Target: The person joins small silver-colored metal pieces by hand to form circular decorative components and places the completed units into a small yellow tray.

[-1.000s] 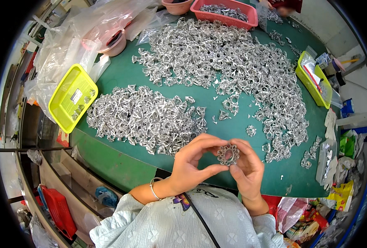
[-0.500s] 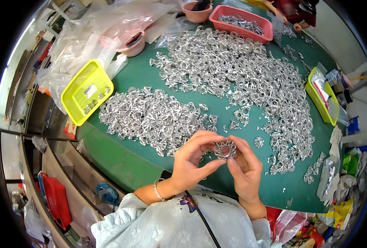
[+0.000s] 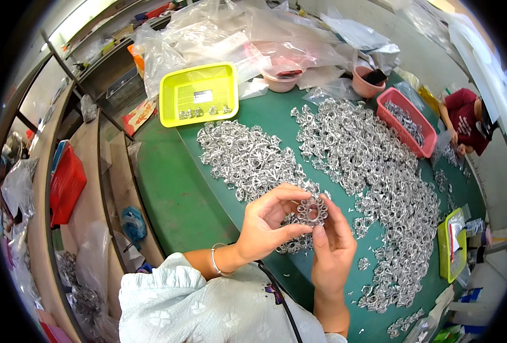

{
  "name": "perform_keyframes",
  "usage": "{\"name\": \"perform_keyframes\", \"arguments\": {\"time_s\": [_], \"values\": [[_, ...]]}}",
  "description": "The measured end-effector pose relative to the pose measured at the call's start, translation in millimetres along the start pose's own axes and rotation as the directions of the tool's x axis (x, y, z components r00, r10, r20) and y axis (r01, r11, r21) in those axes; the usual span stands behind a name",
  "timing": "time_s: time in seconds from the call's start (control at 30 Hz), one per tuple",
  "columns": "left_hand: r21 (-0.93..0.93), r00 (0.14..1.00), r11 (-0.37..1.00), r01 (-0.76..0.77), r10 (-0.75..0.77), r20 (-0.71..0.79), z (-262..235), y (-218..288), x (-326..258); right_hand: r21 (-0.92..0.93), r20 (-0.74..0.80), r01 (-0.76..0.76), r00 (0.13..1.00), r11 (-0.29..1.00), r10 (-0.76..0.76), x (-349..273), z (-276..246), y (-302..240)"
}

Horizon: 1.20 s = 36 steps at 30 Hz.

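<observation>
Both of my hands hold one round cluster of small silver metal rings (image 3: 311,211) above the green table (image 3: 173,188). My left hand (image 3: 267,224) pinches its left and lower edge with thumb and fingers. My right hand (image 3: 333,246) supports its right side, with the index finger up against it. Just beyond the hands lies a pile of the same silver metal parts (image 3: 247,157). A much larger heap of silver parts (image 3: 373,171) spreads over the table to the right.
A yellow tray (image 3: 199,94) with a few parts sits at the far left corner. A pink basket (image 3: 407,123) of parts, two pink bowls (image 3: 281,80) and clear plastic bags (image 3: 236,34) lie at the back. Another person in red (image 3: 465,120) sits far right. A small yellow tray (image 3: 452,243) is at right.
The view has swung to the left, so the table and piles now sit further right and turned. My hands still hold the ring cluster, fingers slightly shifted around it.
</observation>
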<state>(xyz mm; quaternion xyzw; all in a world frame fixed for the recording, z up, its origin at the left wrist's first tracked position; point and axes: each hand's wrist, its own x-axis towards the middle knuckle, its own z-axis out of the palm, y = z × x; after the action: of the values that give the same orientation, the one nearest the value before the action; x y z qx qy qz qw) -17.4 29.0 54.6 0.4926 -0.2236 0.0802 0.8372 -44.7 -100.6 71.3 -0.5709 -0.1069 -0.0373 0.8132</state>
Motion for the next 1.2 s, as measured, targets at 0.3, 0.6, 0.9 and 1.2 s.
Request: {"name": "perform_keyframes", "arguments": {"time_s": [0.3, 0.6, 0.9, 1.2], "values": [[-0.017, 0.999, 0.999, 0.045, -0.045, -0.021, -2, 6, -2, 0.078, -0.005, 0.024, 1.0, 0.997, -0.024, 0, 5, 3], [0.204, 0.987, 0.967, 0.153, -0.159, 0.014, 2, -6, 1, -0.229, -0.077, 0.051, 0.995, 0.972, -0.07, -10, -23, 11], [0.911, 0.98, 0.408, -0.064, -0.149, 0.135, -35, -58, 7, -0.882, -0.47, -0.429, 0.838, 0.196, -0.278, -85, -163, 35], [0.936, 0.931, 0.309, -0.171, -0.259, 0.255, -32, -66, -7, -0.84, -0.521, -0.484, 0.846, 0.245, -0.115, -84, -169, 58]]}}
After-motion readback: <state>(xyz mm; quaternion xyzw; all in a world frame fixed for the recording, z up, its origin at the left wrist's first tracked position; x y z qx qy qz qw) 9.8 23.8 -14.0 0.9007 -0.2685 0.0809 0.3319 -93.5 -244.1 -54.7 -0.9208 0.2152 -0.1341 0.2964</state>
